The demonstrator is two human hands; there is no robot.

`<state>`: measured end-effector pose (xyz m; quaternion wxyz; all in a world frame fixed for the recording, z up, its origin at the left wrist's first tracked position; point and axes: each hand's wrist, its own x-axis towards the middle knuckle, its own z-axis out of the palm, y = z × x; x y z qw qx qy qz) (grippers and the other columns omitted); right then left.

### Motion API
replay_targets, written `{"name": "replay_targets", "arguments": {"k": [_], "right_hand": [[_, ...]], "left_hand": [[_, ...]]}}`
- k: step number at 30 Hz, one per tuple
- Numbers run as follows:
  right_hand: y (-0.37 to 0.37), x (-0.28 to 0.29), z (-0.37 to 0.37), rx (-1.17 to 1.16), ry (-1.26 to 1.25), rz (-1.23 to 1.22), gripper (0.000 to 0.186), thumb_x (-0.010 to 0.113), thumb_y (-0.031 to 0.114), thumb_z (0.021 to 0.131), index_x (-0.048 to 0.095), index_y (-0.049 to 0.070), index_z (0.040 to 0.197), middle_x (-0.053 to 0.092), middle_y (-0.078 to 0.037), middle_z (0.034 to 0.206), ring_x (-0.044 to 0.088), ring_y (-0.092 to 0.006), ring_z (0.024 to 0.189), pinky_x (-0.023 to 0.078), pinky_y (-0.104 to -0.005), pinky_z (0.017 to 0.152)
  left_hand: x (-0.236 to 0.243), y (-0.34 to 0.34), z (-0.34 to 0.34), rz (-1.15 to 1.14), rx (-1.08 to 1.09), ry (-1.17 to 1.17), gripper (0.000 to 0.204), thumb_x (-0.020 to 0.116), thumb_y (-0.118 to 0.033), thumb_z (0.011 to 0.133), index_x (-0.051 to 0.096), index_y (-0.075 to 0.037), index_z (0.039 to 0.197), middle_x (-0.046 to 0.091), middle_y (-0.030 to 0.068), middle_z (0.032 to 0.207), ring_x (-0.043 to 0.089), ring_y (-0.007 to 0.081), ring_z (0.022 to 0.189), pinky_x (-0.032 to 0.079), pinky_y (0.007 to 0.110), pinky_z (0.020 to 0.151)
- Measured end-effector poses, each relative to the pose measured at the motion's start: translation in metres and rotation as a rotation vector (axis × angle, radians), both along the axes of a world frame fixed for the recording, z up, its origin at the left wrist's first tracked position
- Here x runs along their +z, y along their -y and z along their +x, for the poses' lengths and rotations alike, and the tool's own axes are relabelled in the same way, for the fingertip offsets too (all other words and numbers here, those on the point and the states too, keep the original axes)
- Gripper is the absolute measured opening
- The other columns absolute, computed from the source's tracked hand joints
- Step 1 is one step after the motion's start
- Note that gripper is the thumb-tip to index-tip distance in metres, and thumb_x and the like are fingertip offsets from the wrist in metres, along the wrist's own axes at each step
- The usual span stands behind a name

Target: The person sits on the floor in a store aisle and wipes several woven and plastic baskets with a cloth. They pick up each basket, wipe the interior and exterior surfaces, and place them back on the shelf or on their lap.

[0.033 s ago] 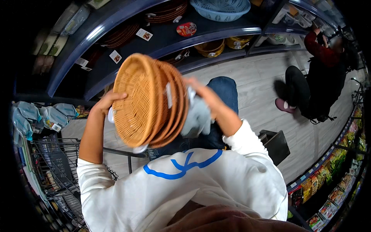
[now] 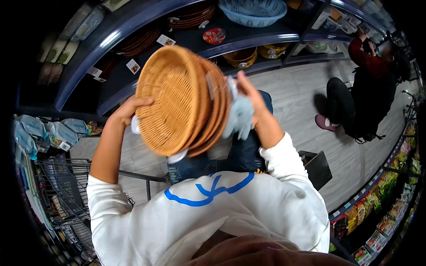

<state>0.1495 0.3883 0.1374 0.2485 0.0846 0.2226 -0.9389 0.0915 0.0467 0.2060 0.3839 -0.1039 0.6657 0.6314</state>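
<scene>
A stack of several round tan wicker baskets (image 2: pixel 166 95) is tilted on its side in front of my chest, its open face toward the left. My left hand (image 2: pixel 128 110) grips the rim of the nearest-left basket, thumb inside and fingers hidden behind. At the stack's other end my right hand (image 2: pixel 256 99) is closed on a bunched grey-blue cloth (image 2: pixel 239 116), pressed near the bottoms of the baskets. Part of that hand is hidden by the cloth. White tags (image 2: pixel 177 156) hang from the baskets.
Ahead, a dark shelf (image 2: pixel 186 46) bears brown wicker trays (image 2: pixel 191 17), a light blue plastic basket (image 2: pixel 253 12) and a red round label (image 2: pixel 214 36). A black wire cart (image 2: pixel 66 177) stands at left. A dark open bin (image 2: pixel 316 170) is at right. Another person (image 2: pixel 372 88) crouches at the far right shelf.
The basket stack has shifted up and to the right, with both hands moving along. My right hand's thumb now stands up more plainly beside the cloth.
</scene>
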Motion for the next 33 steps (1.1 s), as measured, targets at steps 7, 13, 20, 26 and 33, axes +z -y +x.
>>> {"name": "replay_targets", "arguments": {"k": [7, 13, 20, 26, 33], "right_hand": [[-0.100, -0.023, -0.028, -0.197, -0.163, -0.233, 0.066, 0.041, 0.053, 0.089, 0.050, -0.005, 0.121, 0.055, -0.022, 0.120, 0.056, -0.0328, 0.107, 0.044, -0.0436, 0.095], [-0.153, -0.013, 0.005, -0.205, -0.134, 0.359, 0.092, 0.040, 0.073, 0.079, 0.043, -0.005, 0.128, 0.054, -0.016, 0.123, 0.057, -0.0240, 0.107, 0.048, -0.0356, 0.089], [-0.198, 0.006, -0.024, -0.333, -0.057, 0.542, 0.074, 0.054, 0.061, 0.081, 0.048, 0.002, 0.126, 0.059, -0.013, 0.116, 0.060, -0.0229, 0.102, 0.050, -0.0352, 0.086], [-0.238, 0.026, -0.089, -0.416, -0.141, 0.493, 0.068, 0.066, 0.052, 0.075, 0.055, 0.000, 0.116, 0.061, -0.015, 0.112, 0.062, -0.0245, 0.097, 0.053, -0.0384, 0.081], [-0.264, 0.038, -0.131, -0.663, -0.193, 0.679, 0.066, 0.068, 0.045, 0.076, 0.048, 0.009, 0.129, 0.050, -0.011, 0.126, 0.052, -0.0222, 0.114, 0.048, -0.0368, 0.089]], "left_hand": [[0.001, -0.116, -0.049, 0.093, -0.053, 0.057, 0.051, 0.064, -0.022, 0.077, 0.051, 0.003, 0.119, 0.060, 0.0180, 0.112, 0.063, 0.0250, 0.096, 0.052, 0.036, 0.086], [0.002, -0.184, -0.101, -0.111, -0.358, -0.026, 0.055, 0.058, -0.037, 0.076, 0.052, -0.004, 0.119, 0.062, 0.0133, 0.111, 0.062, 0.0219, 0.094, 0.050, 0.038, 0.079], [0.020, -0.261, -0.167, -0.239, -0.497, -0.288, 0.075, 0.048, -0.072, 0.072, 0.063, -0.006, 0.104, 0.065, 0.0083, 0.078, 0.062, 0.0120, 0.058, 0.042, 0.018, 0.040], [0.028, -0.291, -0.201, -0.152, -0.311, -0.523, 0.073, 0.046, -0.072, 0.073, 0.061, -0.005, 0.097, 0.059, 0.0015, 0.060, 0.067, 0.0177, 0.061, 0.034, 0.014, 0.037], [0.002, -0.307, -0.215, 0.142, -0.085, -0.333, 0.043, 0.042, -0.059, 0.085, 0.058, -0.019, 0.086, 0.057, 0.0002, 0.080, 0.050, 0.0135, 0.072, 0.038, 0.029, 0.064]]}}
